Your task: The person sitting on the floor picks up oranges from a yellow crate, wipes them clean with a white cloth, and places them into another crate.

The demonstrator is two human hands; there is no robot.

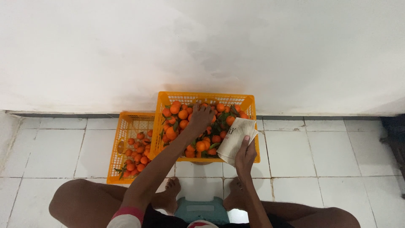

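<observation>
Your left hand: grip curled loosely onto oranges in front crate; actual hold unclear. Your right hand: grip closed on folded paper.

A plain white plastered wall fills the far side of the room, faintly smudged with grey near its middle. Along the foot of that wall runs a thin dark grey skirting strip. Out from the wall spreads a floor of square white ceramic tiles with darker grout lines. At the wall's right end, a dark object stands on the floor; I cannot tell what it is. Light is soft and even.
</observation>
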